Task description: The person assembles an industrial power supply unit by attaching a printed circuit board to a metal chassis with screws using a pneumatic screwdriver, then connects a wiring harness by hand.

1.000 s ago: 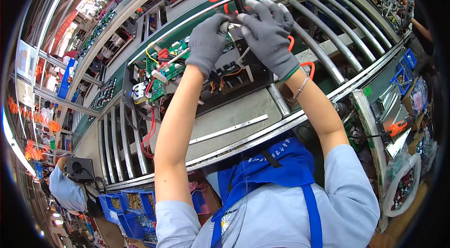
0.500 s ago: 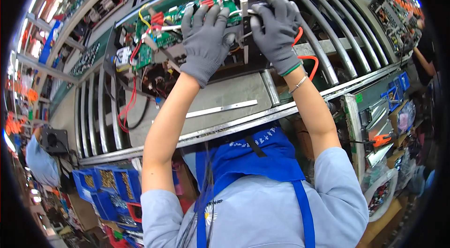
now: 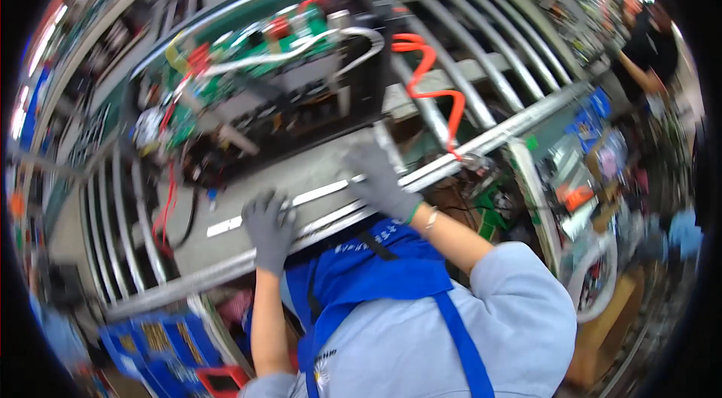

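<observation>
A long, thin, silvery metal strip [image 3: 320, 193] lies across a grey board [image 3: 244, 186] on the roller conveyor. My left hand [image 3: 269, 231], in a grey glove, has its fingers bent over the strip left of its middle. Close to the strip's right end is my gloved right hand [image 3: 376, 181]; motion smears its fingers, so its grip is unclear. Just beyond both hands stands a black-framed unit [image 3: 301, 138] with green circuit boards [image 3: 248, 56], red parts and a white cable [image 3: 278, 59] running over them.
Metal rollers [image 3: 481, 44] flank the board, with a rail [image 3: 188, 277] along the near side. A coiled orange hose [image 3: 436, 89] hangs right of the unit. Blue bins [image 3: 154, 341] of small parts stand at lower left. Another person [image 3: 650, 52] is at far right.
Both hands have left the circuit boards and come down toward me, to the metal strip. The view has shifted and blurred. A white cable now shows across the unit.
</observation>
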Demonstrator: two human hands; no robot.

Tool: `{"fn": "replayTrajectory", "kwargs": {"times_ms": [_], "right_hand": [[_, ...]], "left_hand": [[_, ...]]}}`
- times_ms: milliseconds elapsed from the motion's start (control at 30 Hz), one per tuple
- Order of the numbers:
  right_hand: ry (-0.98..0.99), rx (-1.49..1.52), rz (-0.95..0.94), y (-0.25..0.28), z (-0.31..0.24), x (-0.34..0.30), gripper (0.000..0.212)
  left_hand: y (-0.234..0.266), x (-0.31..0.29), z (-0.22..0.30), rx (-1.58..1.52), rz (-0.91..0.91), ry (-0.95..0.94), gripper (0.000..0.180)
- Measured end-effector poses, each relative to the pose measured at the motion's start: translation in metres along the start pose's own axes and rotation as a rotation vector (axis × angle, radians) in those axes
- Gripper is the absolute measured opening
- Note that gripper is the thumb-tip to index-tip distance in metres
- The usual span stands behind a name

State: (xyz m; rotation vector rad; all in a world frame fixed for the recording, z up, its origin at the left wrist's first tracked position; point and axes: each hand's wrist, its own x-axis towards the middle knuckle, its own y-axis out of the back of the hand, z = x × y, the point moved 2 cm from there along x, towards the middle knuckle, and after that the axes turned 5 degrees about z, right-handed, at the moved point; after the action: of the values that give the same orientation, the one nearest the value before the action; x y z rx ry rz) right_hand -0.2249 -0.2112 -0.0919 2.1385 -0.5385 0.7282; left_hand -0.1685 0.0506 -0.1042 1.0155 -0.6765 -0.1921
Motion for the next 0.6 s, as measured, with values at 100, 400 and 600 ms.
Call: {"fn": "replayTrajectory", "kwargs": {"times_ms": [100, 400, 600], "right_hand": [[-0.081, -0.047, -0.207, -0.02, -0.02, -0.019, 0.036], [0.028, -0.156, -0.26, -0.02, -0.023, -0.012, 0.028], [0.141, -0.136, -0.144, 0.007, -0.033, 0.024, 0.026]], "left_hand": [[-0.001, -0.012, -0.002, -0.048, 0.009, 0.018, 0.026], [0.019, 0.015, 0.009, -0.185, 0.028, -0.094, 0.021], [0.119, 0.044, 0.04, 0.095, 0.471, -0.135, 0.023]]}}
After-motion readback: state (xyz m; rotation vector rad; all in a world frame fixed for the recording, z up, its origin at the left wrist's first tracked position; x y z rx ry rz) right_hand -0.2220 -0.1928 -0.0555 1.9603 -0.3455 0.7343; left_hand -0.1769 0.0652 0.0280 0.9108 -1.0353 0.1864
